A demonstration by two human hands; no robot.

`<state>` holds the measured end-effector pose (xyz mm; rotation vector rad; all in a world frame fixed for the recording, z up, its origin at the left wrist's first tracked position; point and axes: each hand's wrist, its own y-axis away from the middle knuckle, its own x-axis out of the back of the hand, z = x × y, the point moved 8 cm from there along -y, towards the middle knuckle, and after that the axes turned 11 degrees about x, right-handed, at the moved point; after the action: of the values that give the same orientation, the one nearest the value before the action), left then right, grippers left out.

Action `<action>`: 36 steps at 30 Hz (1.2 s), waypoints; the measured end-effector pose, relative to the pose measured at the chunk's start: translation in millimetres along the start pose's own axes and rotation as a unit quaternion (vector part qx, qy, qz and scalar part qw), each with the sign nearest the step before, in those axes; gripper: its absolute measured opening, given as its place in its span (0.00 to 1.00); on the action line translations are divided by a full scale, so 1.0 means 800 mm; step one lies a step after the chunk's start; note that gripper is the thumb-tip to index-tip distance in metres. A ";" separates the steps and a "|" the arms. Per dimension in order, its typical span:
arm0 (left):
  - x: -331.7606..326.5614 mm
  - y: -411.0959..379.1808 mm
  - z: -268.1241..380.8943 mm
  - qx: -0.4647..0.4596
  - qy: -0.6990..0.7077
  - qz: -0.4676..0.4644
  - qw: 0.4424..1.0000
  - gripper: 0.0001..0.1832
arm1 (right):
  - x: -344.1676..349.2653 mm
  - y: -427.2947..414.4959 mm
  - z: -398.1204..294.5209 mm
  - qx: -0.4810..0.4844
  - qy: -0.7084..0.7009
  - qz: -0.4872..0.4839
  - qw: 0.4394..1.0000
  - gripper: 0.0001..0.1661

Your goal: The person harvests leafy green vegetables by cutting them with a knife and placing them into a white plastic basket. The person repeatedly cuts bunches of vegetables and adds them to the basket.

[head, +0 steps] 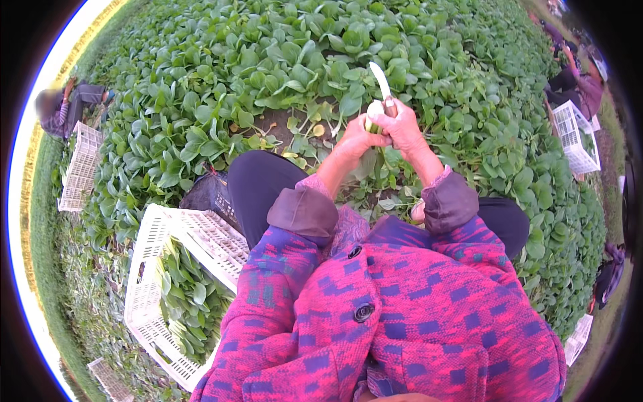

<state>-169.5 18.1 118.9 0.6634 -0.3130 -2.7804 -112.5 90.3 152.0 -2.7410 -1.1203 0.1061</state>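
Note:
My left hand grips a leafy green plant by its pale stem base, which points away from me; its leaves hang below the hands. The handle of a knife with a curved, light blade is in my right hand. That blade points up and away, just beyond the stem base. Both hands meet over the plant, and the right thumb lies against the stem. Growing leafy greens fill the ground ahead, with a patch of bare soil and yellowed leaves close by.
A white plastic crate holding cut greens stands at my left, beside a dark bag or container. People sit near white crates at far left and far right. More crates lie at both lower edges.

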 end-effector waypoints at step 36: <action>0.325 -0.121 -0.116 0.083 0.075 0.432 0.895 0.11 | 0.009 -0.048 0.319 -0.330 0.120 -0.035 0.936 0.19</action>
<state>-369.4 16.6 -93.9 0.5771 -0.6356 -1.8546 -167.4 157.1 -91.3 -3.1310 -1.3679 -0.7252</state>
